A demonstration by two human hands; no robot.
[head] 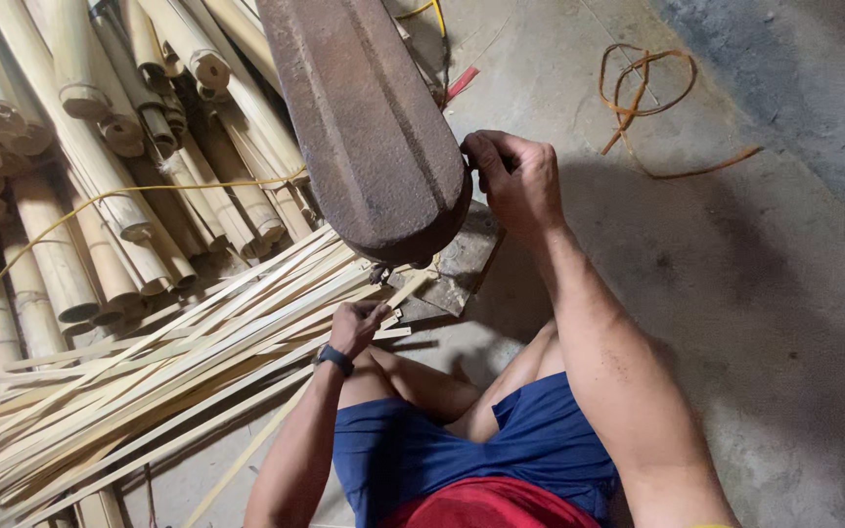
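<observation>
Gripping flat pale bamboo strips, left hand, right hand on rusty iron guard

Rusted metal housing — reddish-brown throughout, mottled with darker pitting. Bamboo strips: pale cream to straw-yellow, plain, with faint lengthwise grain. Bamboo poles: tan and beige, darker brown rings at the cut ends. Thin cord over the poles: mustard yellow. Looped strap on the floor: orange-brown. Floor — grey concrete, blotched with darker stains. Shorts: solid blue. Garment below the shorts: red. Wristband on the left wrist: dark blue-black. Small object beside the housing: red.
</observation>
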